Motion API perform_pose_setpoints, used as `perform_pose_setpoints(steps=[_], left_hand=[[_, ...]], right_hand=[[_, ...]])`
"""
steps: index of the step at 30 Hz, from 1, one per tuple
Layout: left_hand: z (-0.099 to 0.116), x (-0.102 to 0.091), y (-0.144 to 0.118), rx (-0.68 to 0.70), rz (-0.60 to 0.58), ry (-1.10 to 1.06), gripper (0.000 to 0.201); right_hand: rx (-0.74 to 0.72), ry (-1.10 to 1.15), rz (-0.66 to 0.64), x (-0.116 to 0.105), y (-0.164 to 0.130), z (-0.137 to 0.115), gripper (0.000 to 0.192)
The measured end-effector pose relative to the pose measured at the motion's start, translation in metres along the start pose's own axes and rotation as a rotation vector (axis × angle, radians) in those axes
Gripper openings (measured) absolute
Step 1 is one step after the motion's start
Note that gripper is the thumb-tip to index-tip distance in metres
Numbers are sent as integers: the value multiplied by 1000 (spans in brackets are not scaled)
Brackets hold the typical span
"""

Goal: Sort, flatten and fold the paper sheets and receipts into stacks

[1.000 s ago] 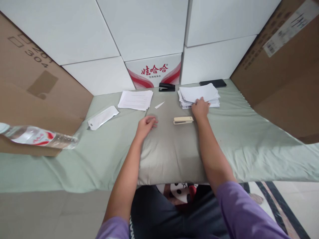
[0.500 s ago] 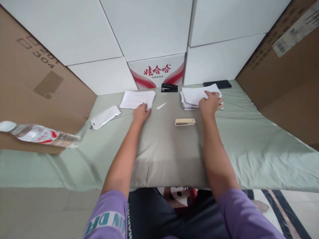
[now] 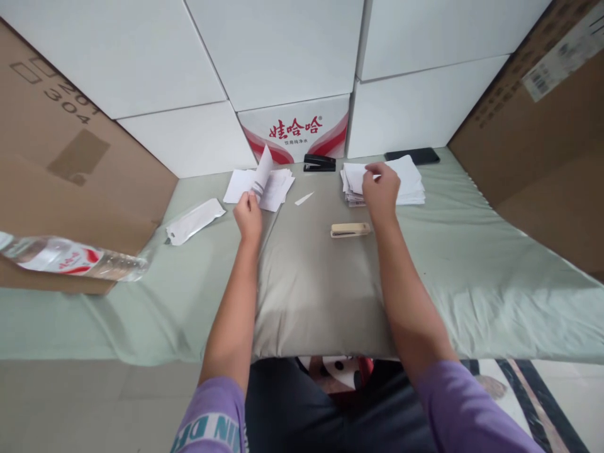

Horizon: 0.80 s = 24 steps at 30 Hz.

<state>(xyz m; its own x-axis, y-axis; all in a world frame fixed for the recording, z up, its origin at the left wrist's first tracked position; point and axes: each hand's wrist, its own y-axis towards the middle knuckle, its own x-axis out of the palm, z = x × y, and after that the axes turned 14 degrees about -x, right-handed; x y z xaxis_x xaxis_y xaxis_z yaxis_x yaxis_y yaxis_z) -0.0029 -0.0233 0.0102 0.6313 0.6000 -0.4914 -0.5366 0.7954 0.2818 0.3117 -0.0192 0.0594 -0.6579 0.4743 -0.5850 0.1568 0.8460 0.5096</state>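
At far left we see one water bottle [image 3: 70, 259], its cap end cut off by the frame. Our left hand [image 3: 248, 217] has its fingers clamped on lifted sheets [image 3: 262, 173] of the left paper stack [image 3: 276, 189]. Two staplers: beige [image 3: 350, 230] near, black [image 3: 319, 163] far. Our right hand [image 3: 381, 189] hides part of the right paper stack [image 3: 406, 182]; we cannot tell its grip.

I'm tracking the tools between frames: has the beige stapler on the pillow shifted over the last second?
No. The beige stapler lies on the grey pillow as before, in line below the black stapler; the small offset matches the camera's shift.
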Motion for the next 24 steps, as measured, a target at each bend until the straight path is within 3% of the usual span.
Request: perform_pose_setpoints(steps=[2, 5, 6, 8, 11, 14, 16, 19, 24], left_hand=[[14, -6, -15, 111, -37, 41, 32], [32, -7, -47, 341, -222, 89, 27], [36, -4, -57, 410, -292, 102, 28], [38, 2, -72, 542, -383, 137, 32], [30, 10, -74, 677, -411, 176, 33], [15, 12, -54, 575, -287, 256, 40], [4, 12, -38, 387, -189, 381, 51], [-10, 13, -22, 167, -152, 536, 58], [-14, 19, -17, 164, -131, 576, 34]], right_hand=[[-12, 303, -163, 10, -5, -24, 40], [87, 729, -477, 33, -20, -56, 48], [133, 807, -523, 42, -26, -62, 49], [227, 830, -497, 58, -36, -67, 41], [291, 638, -364, 69, -41, -59, 24], [240, 483, -213, 67, -33, -47, 25], [232, 530, -111, 63, -26, -39, 27], [275, 703, 17, 63, -17, -30, 29], [351, 951, 76, 58, -12, -28, 37]])
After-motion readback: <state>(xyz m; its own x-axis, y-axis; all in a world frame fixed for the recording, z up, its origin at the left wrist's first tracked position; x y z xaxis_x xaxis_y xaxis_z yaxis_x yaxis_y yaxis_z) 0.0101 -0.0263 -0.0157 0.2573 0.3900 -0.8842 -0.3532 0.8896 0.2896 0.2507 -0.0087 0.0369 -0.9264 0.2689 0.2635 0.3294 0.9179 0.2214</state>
